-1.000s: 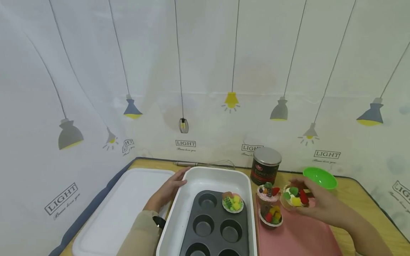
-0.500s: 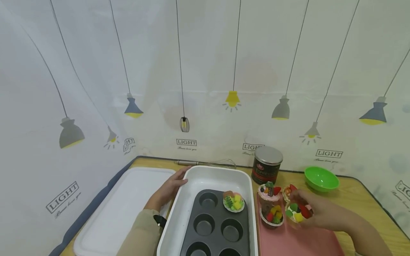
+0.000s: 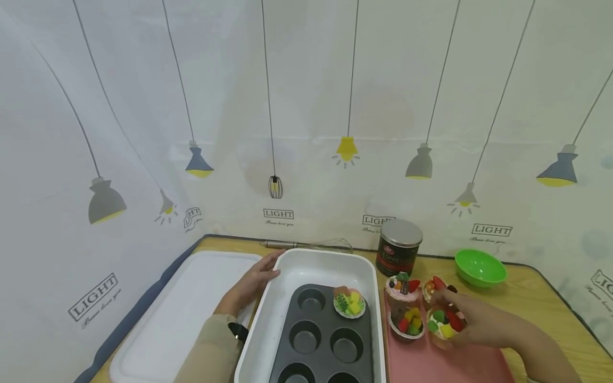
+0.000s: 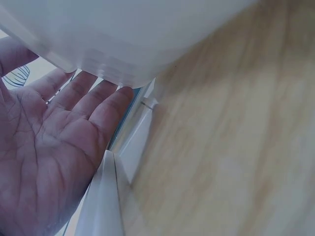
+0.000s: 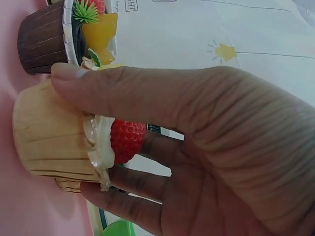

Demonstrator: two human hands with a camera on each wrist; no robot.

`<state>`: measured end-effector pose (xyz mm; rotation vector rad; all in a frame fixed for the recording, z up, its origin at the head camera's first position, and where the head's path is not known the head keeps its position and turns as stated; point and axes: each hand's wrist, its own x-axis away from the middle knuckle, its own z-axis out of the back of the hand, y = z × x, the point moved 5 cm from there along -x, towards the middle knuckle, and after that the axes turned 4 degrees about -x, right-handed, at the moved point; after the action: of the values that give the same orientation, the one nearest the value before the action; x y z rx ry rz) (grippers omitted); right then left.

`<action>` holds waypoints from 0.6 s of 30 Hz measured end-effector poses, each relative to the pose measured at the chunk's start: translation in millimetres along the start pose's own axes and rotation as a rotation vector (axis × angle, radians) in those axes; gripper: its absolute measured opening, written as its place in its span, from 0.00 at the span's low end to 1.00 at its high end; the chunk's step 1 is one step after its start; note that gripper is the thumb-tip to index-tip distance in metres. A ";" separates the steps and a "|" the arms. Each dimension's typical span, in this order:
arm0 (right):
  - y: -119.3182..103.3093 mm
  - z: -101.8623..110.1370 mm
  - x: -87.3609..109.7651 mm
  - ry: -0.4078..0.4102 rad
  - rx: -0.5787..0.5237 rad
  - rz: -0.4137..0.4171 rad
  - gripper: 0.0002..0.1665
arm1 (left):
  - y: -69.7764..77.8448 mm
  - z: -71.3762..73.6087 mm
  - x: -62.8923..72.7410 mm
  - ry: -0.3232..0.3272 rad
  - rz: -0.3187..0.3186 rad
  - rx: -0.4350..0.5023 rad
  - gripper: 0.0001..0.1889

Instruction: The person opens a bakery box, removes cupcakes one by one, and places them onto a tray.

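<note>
My right hand (image 3: 479, 319) grips a fruit-topped toy cupcake (image 3: 445, 325) just above or on the pink tray (image 3: 460, 367). In the right wrist view, thumb and fingers go round its beige cup (image 5: 54, 132); a strawberry tops the cream. Beside it stand a brown cupcake (image 3: 406, 323), a pink-cream one (image 3: 402, 287) and another strawberry one (image 3: 431, 286), partly hidden. My left hand (image 3: 251, 284) rests against the left side of a white rectangular dish (image 3: 261, 332), fingers fairly straight, some fingertips hidden. A dark muffin tin (image 3: 325, 330) lies inside, one cupcake (image 3: 349, 302) in its far-right cup.
A white lid or tray (image 3: 177, 314) lies left of the dish. Behind stand an espresso tin (image 3: 399, 247) and a whisk (image 3: 282, 244). A green bowl (image 3: 480, 267) sits at the back right. The lamp-printed curtain (image 3: 306, 106) closes off the table's back.
My right hand has moved the held cupcake nearer along the pink tray, uncovering the strawberry cupcake behind it. My left hand and the white dish look unmoved.
</note>
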<state>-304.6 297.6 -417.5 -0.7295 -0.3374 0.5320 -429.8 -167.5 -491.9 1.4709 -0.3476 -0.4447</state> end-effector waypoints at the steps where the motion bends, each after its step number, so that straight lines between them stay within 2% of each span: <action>1: 0.6 -0.1 -0.3 0.002 0.011 -0.003 0.41 | -0.2 -0.1 -0.1 -0.001 0.000 0.000 0.32; 9: 5.2 -0.1 -1.4 0.011 0.070 -0.029 0.42 | -0.2 -0.9 0.0 0.000 0.007 -0.003 0.32; 14: 8.8 -0.6 -1.7 0.007 0.040 -0.042 0.41 | -0.8 -0.6 0.5 0.006 0.021 0.000 0.32; 18: 9.3 0.8 -2.0 0.011 0.041 -0.032 0.41 | 1.5 -0.9 -0.7 -0.002 0.005 -0.004 0.32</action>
<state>-309.7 302.6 -423.7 -0.6856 -0.3270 0.5029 -429.8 -166.4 -490.5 1.4654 -0.3513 -0.4431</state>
